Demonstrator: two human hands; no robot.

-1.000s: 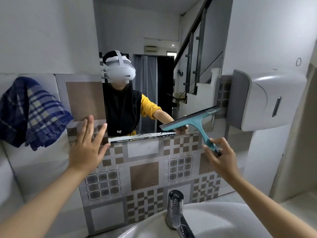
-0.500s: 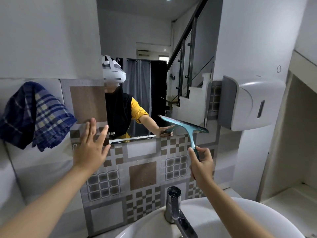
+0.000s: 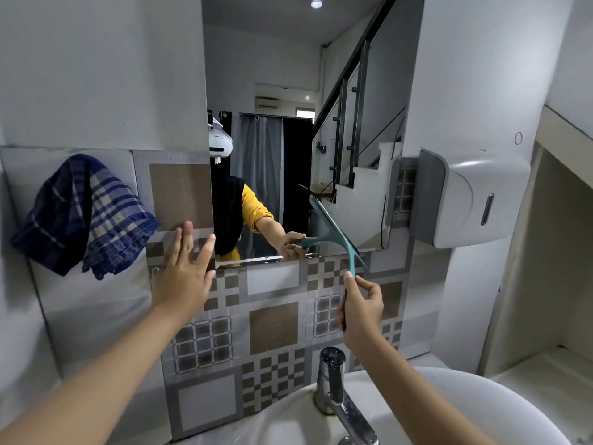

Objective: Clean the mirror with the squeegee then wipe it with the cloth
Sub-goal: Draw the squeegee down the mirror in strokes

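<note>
Right hand (image 3: 361,311) grip closed round squeegee (image 3: 337,234); left hand (image 3: 184,273) flat, open; cloth (image 3: 81,213) hangs left.

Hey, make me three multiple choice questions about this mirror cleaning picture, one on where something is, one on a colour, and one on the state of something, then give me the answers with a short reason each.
1. Where does the checked cloth hang?
A. On the wall left of the mirror
B. Over the tap
C. On the dispenser at the right

2. What colour is the squeegee?
A. Red
B. Teal
C. Yellow

3. What is the left hand doing?
A. Holding the cloth
B. Turning the tap
C. Lying open and flat on the tiles by the mirror's lower left corner

Answers:
1 A: the cloth hangs on the wall left of the mirror.
2 B: the squeegee, in the right hand, is teal.
3 C: the left hand is spread on the tiles, holding nothing.
</note>
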